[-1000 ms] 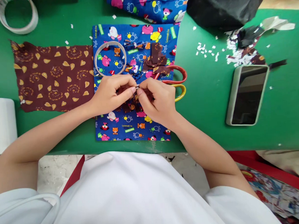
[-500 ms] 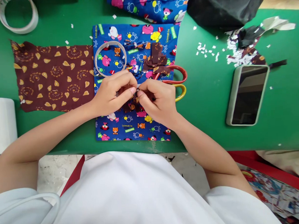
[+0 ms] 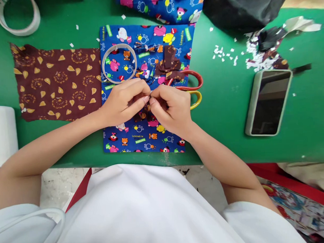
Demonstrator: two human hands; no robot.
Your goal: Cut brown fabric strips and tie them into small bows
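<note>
My left hand [image 3: 122, 101] and my right hand [image 3: 170, 108] meet fingertip to fingertip over a blue cartoon-print cloth [image 3: 130, 136] on the green table [image 3: 222, 116]. Both pinch a small scrap between them; most of it is hidden by the fingers. Just beyond the hands lies a heap of small brown and blue fabric pieces [image 3: 167, 64]. A roll of tape [image 3: 119, 63] rests on the blue cloth, left of the heap. Scissors with red and yellow handles [image 3: 194, 86] lie right behind my right hand.
A brown patterned cloth [image 3: 57, 82] lies to the left. A phone [image 3: 269, 101] sits face up at the right, with paper scraps [image 3: 255, 58] and a black bag [image 3: 243, 7] behind it. A second tape roll [image 3: 17, 16] is far left, a white box [image 3: 3, 134] at the left edge.
The hands have stayed almost still, with the fingertips shifting slightly around the scrap. The view has drifted a little.
</note>
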